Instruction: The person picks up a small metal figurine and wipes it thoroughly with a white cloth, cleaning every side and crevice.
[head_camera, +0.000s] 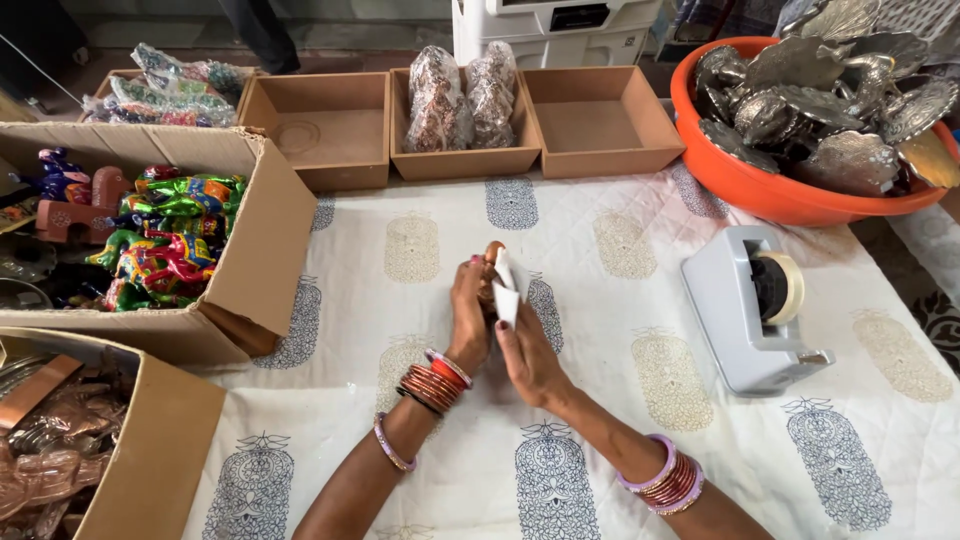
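Both hands up over the bench (620, 300), just left of the tape dispenser (752, 308). Left hand (470, 318) clenched round a small brown figure (489, 272); right hand (528, 352) pinches white paper (507, 287) against it. Risk: paper looks loosely folded, so a slack pinch could let it spring open or drop the figure onto the bench.

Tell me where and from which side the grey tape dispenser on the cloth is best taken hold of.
Probably the tape dispenser is best gripped across its long flat grey body, from above and its left side. That side faces open tablecloth, near the right hand; the tape roll and the cutter end take up the other.
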